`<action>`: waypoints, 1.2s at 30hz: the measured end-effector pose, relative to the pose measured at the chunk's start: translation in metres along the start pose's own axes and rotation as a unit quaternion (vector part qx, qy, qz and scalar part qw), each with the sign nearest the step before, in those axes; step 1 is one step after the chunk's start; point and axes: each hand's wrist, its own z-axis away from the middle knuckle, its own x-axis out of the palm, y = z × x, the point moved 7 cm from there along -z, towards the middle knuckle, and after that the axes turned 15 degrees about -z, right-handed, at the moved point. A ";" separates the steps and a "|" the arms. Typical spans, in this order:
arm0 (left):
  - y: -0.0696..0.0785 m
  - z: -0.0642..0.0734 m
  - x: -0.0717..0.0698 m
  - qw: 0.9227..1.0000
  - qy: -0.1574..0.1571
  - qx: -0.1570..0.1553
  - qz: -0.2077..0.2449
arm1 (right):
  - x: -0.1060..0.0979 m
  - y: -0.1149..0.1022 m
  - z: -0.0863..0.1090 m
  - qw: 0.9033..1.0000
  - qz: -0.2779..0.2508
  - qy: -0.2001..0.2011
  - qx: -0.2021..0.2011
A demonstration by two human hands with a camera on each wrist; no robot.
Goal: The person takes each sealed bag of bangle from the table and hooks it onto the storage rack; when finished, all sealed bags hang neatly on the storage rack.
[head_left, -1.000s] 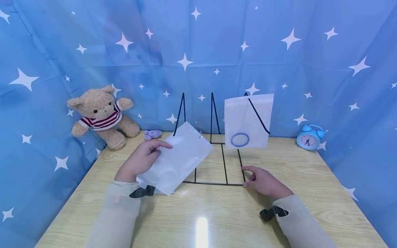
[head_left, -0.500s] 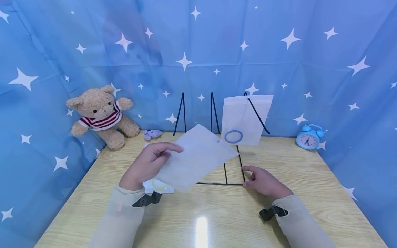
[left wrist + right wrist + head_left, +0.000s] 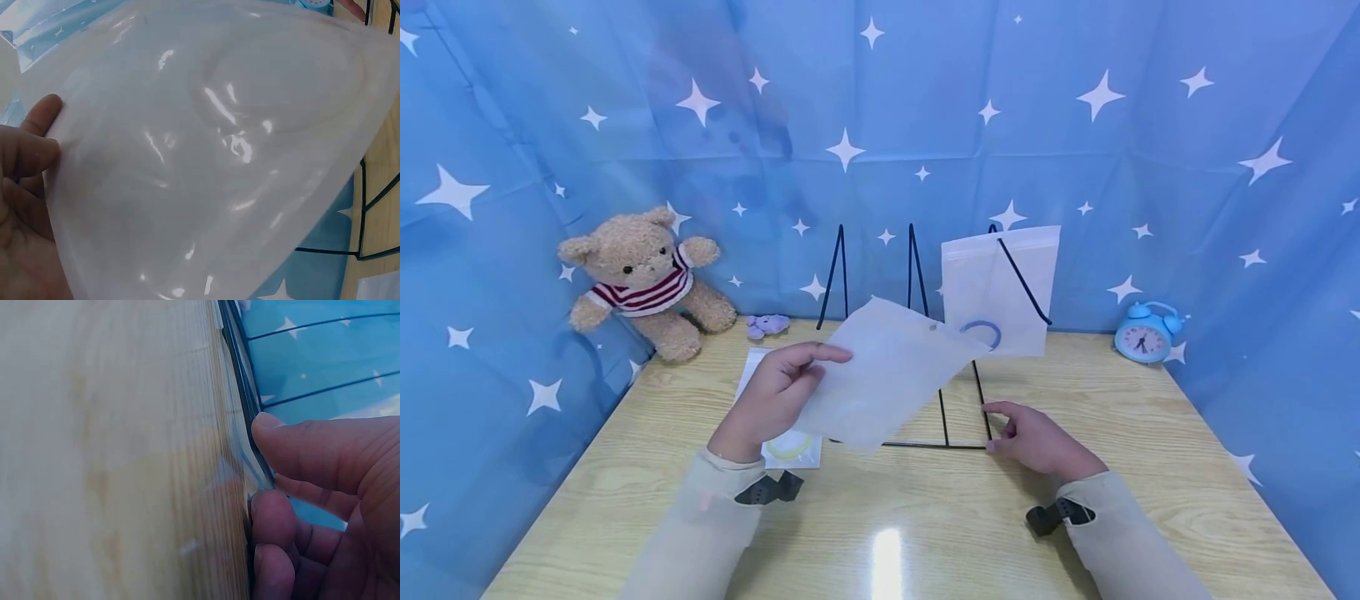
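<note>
My left hand [image 3: 771, 404] pinches a translucent white plastic bag [image 3: 887, 375] by its left edge, between thumb and finger. In the left wrist view the bag [image 3: 156, 187] fills most of the picture, with the faint outline of a ring inside. It is tilted over the black wire rack [image 3: 925, 446], its right corner overlapping a hanging bag [image 3: 973, 279] with a blue ring [image 3: 985, 323]. My right hand [image 3: 1041, 442] holds the rack's front right base; in the right wrist view thumb and fingers [image 3: 274, 515] close on the dark wire.
Another bag [image 3: 812, 458] with a yellow-green ring lies on the table [image 3: 985, 542], partly under my left hand. Behind stand a teddy bear [image 3: 640, 267], a small purple toy [image 3: 767, 326] and a blue alarm clock [image 3: 1142, 337]. A starry curtain [image 3: 775, 192] closes the back.
My left hand has carried its bag rightward across the rack, uncovering more of the bag on the table. The hanging bag has swayed slightly. My right hand has stayed in place.
</note>
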 end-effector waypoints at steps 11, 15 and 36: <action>-0.003 -0.002 0.004 1.000 0.025 -0.003 0.002 | 0.000 0.001 -0.001 1.000 0.001 0.001 -0.001; -0.007 -0.003 0.008 1.000 0.027 -0.003 -0.006 | 0.000 0.002 -0.001 1.000 0.001 0.002 0.002; -0.015 -0.006 0.023 0.999 -0.028 0.003 -0.045 | 0.000 0.000 0.000 1.000 0.009 0.007 0.009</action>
